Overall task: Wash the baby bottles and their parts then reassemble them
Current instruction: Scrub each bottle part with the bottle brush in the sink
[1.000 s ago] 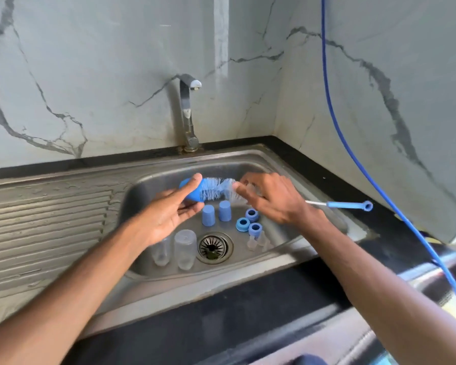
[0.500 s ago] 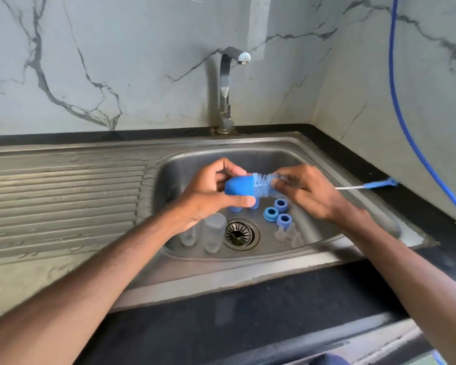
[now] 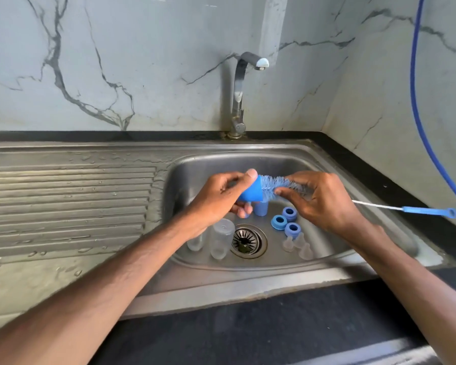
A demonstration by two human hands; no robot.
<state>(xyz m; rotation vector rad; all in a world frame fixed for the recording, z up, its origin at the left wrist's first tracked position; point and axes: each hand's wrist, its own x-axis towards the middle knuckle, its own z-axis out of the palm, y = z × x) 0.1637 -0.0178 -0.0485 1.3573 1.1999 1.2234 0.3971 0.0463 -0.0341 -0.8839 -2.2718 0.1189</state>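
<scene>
Over the steel sink [image 3: 327, 164], my left hand [image 3: 219, 198] grips a blue bottle cap [image 3: 252, 192] on its side. My right hand [image 3: 324, 204] pinches the bottle brush [image 3: 277, 184] near its blue bristles, which poke into the cap's mouth. The brush's wire and blue handle [image 3: 429, 212] stick out to the right over the rim. On the sink floor stand two clear bottles [image 3: 221, 241], another blue cap [image 3: 261, 208], three blue collar rings [image 3: 284, 221] and three clear teats [image 3: 298, 245].
A steel tap [image 3: 238, 101] rises behind the basin, with no water running. A wet ribbed drainboard [image 3: 69, 201] lies to the left. The drain [image 3: 246, 241] is in the basin's middle. A blue hose [image 3: 419, 114] hangs down the right wall. Black counter runs along the front.
The camera view has shifted right and down a little. The cap and brush sit slightly higher, and more of the bristles show outside the cap than half a second ago.
</scene>
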